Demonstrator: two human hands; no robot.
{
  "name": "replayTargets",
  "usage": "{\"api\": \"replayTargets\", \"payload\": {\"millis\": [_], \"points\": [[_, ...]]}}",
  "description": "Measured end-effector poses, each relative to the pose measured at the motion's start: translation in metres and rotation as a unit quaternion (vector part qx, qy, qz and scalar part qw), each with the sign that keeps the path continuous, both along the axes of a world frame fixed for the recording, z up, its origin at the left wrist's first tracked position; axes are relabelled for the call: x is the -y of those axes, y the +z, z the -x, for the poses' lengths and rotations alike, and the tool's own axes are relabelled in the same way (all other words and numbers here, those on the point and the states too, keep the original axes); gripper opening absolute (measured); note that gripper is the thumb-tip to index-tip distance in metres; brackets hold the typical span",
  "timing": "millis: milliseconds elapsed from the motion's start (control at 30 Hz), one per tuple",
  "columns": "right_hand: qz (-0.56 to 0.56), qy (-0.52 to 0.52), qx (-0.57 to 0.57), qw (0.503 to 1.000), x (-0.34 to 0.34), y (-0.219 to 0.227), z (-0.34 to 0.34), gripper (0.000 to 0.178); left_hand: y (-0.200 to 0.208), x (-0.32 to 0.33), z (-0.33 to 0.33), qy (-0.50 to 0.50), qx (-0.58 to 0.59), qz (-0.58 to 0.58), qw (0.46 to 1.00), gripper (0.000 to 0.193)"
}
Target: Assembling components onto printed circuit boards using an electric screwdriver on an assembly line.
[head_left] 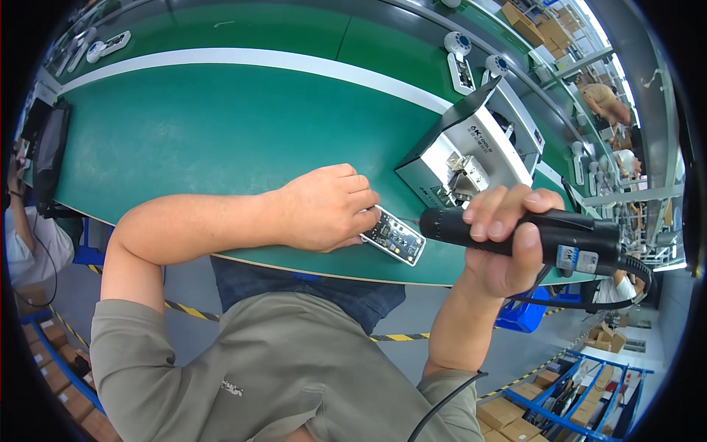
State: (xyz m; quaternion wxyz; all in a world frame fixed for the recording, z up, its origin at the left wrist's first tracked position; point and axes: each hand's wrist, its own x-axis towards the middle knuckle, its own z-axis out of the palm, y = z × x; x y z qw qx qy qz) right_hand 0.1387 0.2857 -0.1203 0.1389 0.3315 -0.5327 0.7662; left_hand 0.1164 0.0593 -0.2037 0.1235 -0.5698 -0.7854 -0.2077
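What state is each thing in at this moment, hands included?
left hand: closed on the circuit board, pressing it to the table
circuit board: lying flat at the green table's near edge, components up
right hand: wrapped around the electric screwdriver
electric screwdriver: held roughly level, tip at the board
screw feeder: standing on the table, untouched

A small circuit board [395, 237] in a white frame lies flat near the green tabletop's [206, 125] front edge; a black electric screwdriver [515, 232] points at it.

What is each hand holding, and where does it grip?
Right hand grips the black electric screwdriver around its barrel; left hand holds the small circuit board by its end.
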Motion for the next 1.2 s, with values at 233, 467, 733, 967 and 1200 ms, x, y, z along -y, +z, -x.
{"api": "replayTargets", "payload": {"millis": [233,467,733,967,1200], "points": [[0.033,-0.039,0.037,0.998,0.017,-0.010,0.003,0.026,-0.002,-0.001,0.000,0.005,0.004,-0.006,1.000,0.032],[0.029,-0.018,0.054,0.998,0.023,-0.008,0.007,0.022,-0.005,-0.002,0.001,0.015,-0.027,-0.041,0.999,0.028],[-0.029,-0.014,0.072,0.997,0.021,-0.008,0.009,0.016,-0.002,-0.004,0.001,0.015,-0.027,-0.048,0.998,0.028],[-0.001,-0.072,0.027,0.997,-0.008,0.024,-0.008,0.018,-0.006,-0.004,-0.004,0.027,-0.042,-0.050,0.998,0.028],[-0.019,-0.127,-0.078,0.989,-0.033,0.041,0.003,0.017,-0.003,-0.003,-0.003,0.027,-0.045,-0.043,0.998,0.028]]}}
